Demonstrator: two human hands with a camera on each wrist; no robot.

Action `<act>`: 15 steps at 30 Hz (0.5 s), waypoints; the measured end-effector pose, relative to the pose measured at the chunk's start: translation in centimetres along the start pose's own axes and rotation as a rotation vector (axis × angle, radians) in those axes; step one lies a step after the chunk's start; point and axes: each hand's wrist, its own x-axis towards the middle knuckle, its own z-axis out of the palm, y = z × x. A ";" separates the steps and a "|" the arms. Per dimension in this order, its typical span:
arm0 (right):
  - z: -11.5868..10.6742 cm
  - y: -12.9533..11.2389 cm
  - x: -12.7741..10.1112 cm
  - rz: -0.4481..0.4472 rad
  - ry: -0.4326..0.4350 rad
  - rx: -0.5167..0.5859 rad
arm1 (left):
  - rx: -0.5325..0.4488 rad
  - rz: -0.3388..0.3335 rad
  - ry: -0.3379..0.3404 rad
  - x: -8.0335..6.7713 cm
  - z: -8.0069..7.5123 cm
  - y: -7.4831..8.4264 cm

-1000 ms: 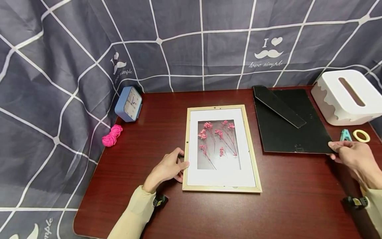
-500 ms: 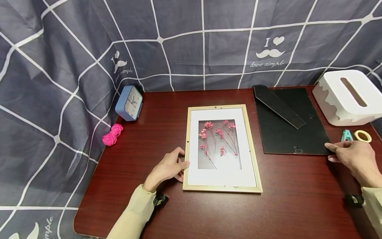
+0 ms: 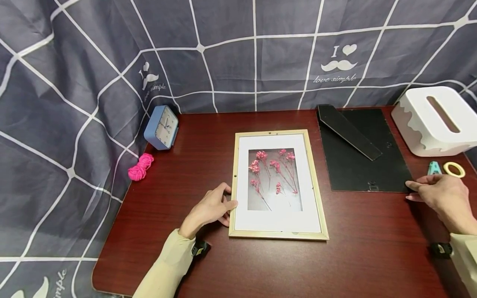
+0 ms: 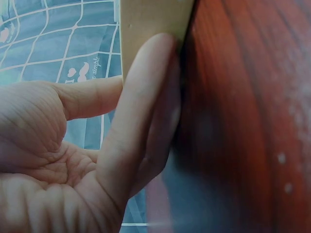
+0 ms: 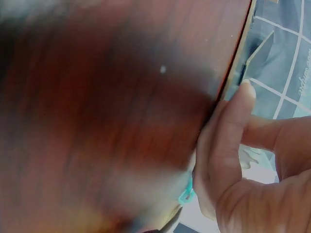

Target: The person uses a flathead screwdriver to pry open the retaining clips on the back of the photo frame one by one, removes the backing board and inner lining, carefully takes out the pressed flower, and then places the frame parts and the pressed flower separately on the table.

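Observation:
In the head view, a light wood picture frame point(image 3: 316, 198) lies on the table, with a white mat and pink dried flowers point(image 3: 275, 166) inside. My left hand point(image 3: 208, 207) holds its left edge, thumb on top and fingers against the side; the left wrist view shows those fingers point(image 4: 138, 97) along the frame's side. To the right lies a black backing board point(image 3: 357, 174) with a folded stand leg point(image 3: 348, 130) slanting across it. My right hand point(image 3: 443, 198) pinches the board's near right corner, thumb above; its lower fingertips are partly hidden.
A white tissue box point(image 3: 428, 120) stands at the back right. Beside my right hand lie a teal clip point(image 3: 434, 168) and a yellow tape roll point(image 3: 454, 169). A blue alarm clock point(image 3: 161, 127) and pink yarn point(image 3: 140, 167) sit at the left. A grid-patterned curtain point(image 3: 231, 66) borders the table.
The board's near right corner has come down and slightly left with my right hand, so the board lies flatter. My left hand and the picture frame have stayed in place.

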 end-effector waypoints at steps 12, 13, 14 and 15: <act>1.6 -8.1 -4.4 -0.345 0.139 -0.035 | -0.005 -0.008 -0.007 0.1 -0.1 0.0; 2.1 -9.0 -4.8 -0.392 0.150 -0.036 | -0.005 -0.008 -0.007 0.1 -0.1 0.0; 2.7 -9.8 -5.3 -0.435 0.152 -0.038 | -0.005 -0.008 -0.007 0.1 -0.1 0.0; 3.3 -10.7 -5.7 -0.478 0.155 -0.036 | -0.003 -0.007 -0.008 0.1 -0.1 0.0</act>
